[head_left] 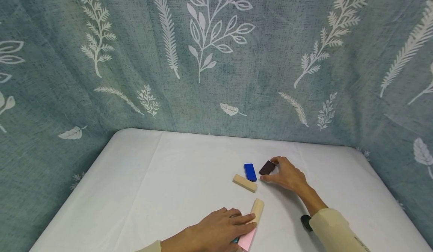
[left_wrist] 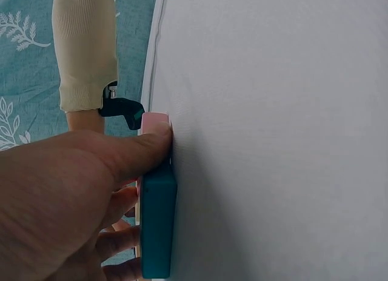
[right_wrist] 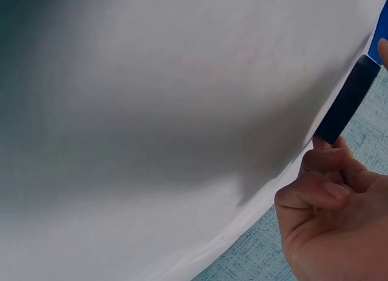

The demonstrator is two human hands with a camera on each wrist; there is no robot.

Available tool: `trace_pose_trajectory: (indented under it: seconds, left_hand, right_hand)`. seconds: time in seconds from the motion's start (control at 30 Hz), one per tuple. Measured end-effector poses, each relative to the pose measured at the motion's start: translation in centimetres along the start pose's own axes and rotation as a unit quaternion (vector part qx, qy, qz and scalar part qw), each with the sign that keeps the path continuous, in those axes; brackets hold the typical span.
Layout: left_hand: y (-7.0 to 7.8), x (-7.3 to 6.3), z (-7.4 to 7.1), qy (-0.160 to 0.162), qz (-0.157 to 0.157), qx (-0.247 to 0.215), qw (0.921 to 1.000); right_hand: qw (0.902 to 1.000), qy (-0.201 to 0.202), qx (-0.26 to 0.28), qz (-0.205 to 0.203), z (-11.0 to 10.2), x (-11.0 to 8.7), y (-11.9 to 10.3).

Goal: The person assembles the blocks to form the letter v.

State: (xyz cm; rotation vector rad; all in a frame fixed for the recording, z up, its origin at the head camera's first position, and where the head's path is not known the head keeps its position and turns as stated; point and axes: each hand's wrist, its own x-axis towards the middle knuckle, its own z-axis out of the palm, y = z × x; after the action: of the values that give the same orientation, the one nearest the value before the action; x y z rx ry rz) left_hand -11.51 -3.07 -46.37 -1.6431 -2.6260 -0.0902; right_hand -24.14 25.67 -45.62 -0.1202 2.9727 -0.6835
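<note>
A dark brown block (head_left: 267,168) lies between the thumb and fingertips of my right hand (head_left: 287,175), which holds it by its ends. In the right wrist view a fingertip touches one end of this block (right_wrist: 348,99). My left hand (head_left: 220,231) lies over a pink block (head_left: 247,240) and a pale wooden block (head_left: 258,210) set end to end. Its thumb presses the pink block (left_wrist: 155,120) in the left wrist view, with the fingers round the far side. A teal block (left_wrist: 159,226) stands right alongside, mostly hidden under the hand in the head view.
Close to the dark brown block lies a blue block (head_left: 250,172). Another pale wooden block (head_left: 245,183) touches or nearly touches its near end. All rest on a white-covered table (head_left: 169,177), with a leaf-patterned green cloth (head_left: 216,105) hanging behind and at the sides.
</note>
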Motion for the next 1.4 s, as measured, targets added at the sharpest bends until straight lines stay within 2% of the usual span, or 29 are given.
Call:
trace_pose_trajectory:
  seconds: [0.87, 1.17, 1.4]
  left_hand:
    - [-0.02, 0.17, 0.09, 0.007, 0.007, 0.001, 1.0]
    - [-0.1, 0.23, 0.04, -0.004, 0.004, -0.008, 1.0]
    - [-0.1, 0.17, 0.03, -0.001, 0.003, -0.004, 1.0]
  right_hand:
    - [0.9998, 0.018, 0.0, -0.012, -0.16, 0.05, 0.08]
    - [0.9994, 0.021, 0.009, -0.024, -0.38, 0.08, 0.15]
    - [0.9994, 0.023, 0.009, -0.024, -0.51, 0.09, 0.16]
